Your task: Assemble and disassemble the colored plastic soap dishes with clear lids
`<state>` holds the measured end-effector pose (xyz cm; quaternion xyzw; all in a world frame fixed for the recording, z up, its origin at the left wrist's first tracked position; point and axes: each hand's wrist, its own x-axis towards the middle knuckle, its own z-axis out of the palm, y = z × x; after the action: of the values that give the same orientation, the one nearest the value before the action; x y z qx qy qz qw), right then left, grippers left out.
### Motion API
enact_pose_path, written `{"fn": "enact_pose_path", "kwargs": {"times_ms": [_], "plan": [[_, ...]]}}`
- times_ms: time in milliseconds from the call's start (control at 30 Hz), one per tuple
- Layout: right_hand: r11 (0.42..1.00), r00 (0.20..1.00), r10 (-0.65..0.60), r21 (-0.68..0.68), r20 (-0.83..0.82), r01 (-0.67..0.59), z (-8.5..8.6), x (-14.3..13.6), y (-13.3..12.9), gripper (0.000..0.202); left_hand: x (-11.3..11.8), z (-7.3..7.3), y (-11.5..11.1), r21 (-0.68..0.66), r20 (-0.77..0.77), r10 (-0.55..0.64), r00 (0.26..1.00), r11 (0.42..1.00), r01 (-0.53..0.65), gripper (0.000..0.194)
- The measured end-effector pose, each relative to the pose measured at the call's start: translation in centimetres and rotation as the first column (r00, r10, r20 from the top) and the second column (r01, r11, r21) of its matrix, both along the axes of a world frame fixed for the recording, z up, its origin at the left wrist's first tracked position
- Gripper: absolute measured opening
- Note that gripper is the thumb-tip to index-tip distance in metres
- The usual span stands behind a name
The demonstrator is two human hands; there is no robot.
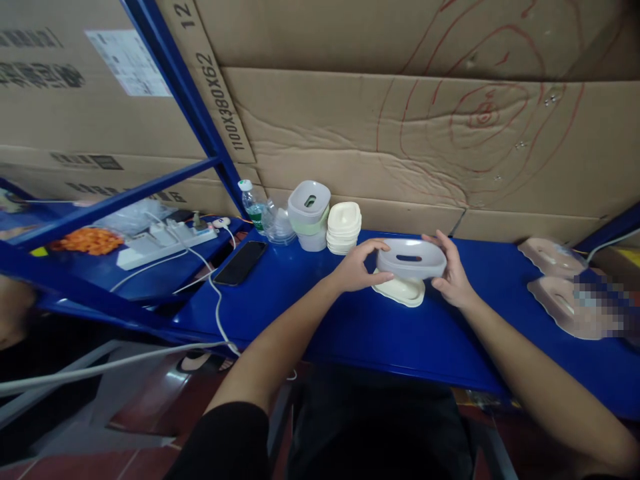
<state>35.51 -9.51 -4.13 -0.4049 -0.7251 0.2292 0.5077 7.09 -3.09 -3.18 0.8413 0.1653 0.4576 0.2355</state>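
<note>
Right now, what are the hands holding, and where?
A pale gray dish with a slot: the left hand grips one end, the right hand the other.

We get middling indoor light, source out of frame. Cardboard (320,113) is evenly lit, shadowed at top right; below the blue tabletop (280,300) it drops to near black. Soft sheen on the tabletop, small glare spot on the brown-red surface (170,393) underneath. Gray dish (413,268) reads clear enough. We see wide-angle stretch toward the edges, smeary print at left, another person's hand (14,310) blurred there, pixelated block at right.
</note>
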Motion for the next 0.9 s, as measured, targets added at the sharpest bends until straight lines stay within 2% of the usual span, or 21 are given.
{"fn": "enact_pose_path", "kwargs": {"times_ms": [67,100,167,233,300,333,433,633,767,900], "plan": [[1.0,0.999,0.003,-0.017,0.033,-0.003,-0.5,0.3,0.4,0.132,-1.3,0.7,0.6,0.163,0.054,0.163,0.985,0.972,-0.17,0.06],[1.0,0.998,0.008,-0.022,0.063,-0.007,-0.8,0.5,0.7,0.131,-2.2,1.1,1.1,0.24,0.101,0.268,0.958,0.928,-0.285,0.063],[0.999,0.99,0.018,-0.03,0.143,-0.014,-1.2,0.9,1.0,0.124,-4.4,1.9,2.2,0.323,0.228,0.491,0.841,0.777,-0.541,0.069],[0.999,0.972,0.03,-0.044,0.234,-0.02,-1.5,1.1,1.2,0.116,-6.8,2.5,3.3,0.275,0.343,0.664,0.665,0.606,-0.747,0.068],[0.997,0.941,0.058,-0.074,0.334,-0.035,-1.6,1.1,1.2,0.11,-8.8,3.1,4.4,0.186,0.371,0.763,0.53,0.498,-0.847,0.069],[0.995,0.922,0.073,-0.089,0.381,-0.042,-1.5,1.0,1.2,0.107,-9.5,3.3,4.9,0.144,0.369,0.795,0.482,0.464,-0.874,0.07],[0.99,0.868,0.123,-0.118,0.482,-0.074,-1.4,0.8,1.0,0.098,-10.5,3.6,6.1,0.061,0.331,0.839,0.432,0.438,-0.897,0.077],[0.979,0.779,0.184,-0.187,0.6,-0.087,-2.1,1.6,1.4,0.1,-10.6,2.6,7.9,0.013,0.209,0.851,0.482,0.49,-0.872,0.087],[0.96,0.713,0.239,-0.269,0.659,-0.073,-2.4,2.0,1.6,0.113,-10.7,2.2,8.0,0.021,0.14,0.852,0.504,0.506,-0.862,0.093],[0.939,0.692,0.276,-0.342,0.667,-0.044,-1.8,1.8,1.3,0.119,-10.5,2.4,7.6,0.05,0.064,0.875,0.479,0.477,-0.878,0.106]]}}
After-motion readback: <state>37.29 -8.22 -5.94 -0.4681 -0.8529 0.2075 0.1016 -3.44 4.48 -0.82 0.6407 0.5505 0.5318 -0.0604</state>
